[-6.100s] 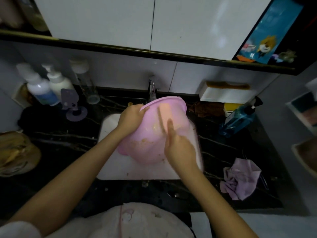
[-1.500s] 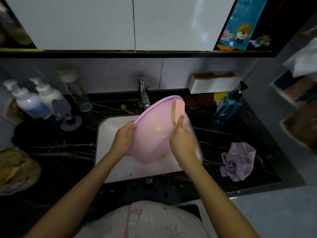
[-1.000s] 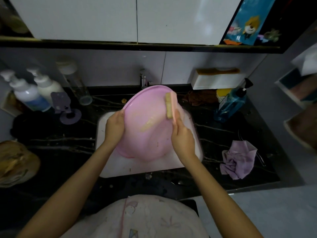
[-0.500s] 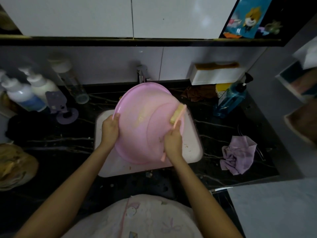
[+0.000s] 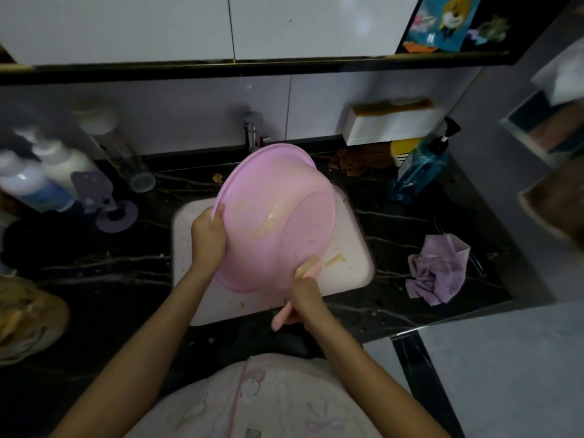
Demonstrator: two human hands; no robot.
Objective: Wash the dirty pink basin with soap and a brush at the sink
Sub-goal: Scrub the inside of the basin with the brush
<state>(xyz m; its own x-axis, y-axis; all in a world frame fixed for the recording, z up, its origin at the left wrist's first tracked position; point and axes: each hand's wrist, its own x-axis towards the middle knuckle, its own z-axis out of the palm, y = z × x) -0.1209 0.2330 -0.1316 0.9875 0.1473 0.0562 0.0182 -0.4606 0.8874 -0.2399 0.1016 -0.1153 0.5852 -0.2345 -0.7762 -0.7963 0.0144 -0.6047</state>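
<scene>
- The right hand (image 5: 306, 299) is closed around the handle of the brush (image 5: 307, 268). The handle's end sticks out toward the person, and the bristle head is pressed on the low edge of the basin (image 5: 278, 216), a grip that suits a hard scrub.
- The left hand (image 5: 208, 236) is well apart from the right. It clamps the basin's left rim with the thumb over the edge, probably to steady it against the brush.
- The basin is held tilted over the sink (image 5: 350, 245), lower edge down in it, so drips fall inside. What seems to be its underside faces the camera, streaked with yellowish smears, so the scrubbing looks unfinished.
- A yellowish scrap lies in the sink just beside the brush head.
- A crumpled cloth (image 5: 437, 268) lies on the counter to the right, within reach.
- The faucet (image 5: 252, 134) stands behind the basin's top rim; I cannot tell whether water is running.
- A blue pump bottle (image 5: 420, 165) stands far right, and white bottles (image 5: 53, 165) far left.
</scene>
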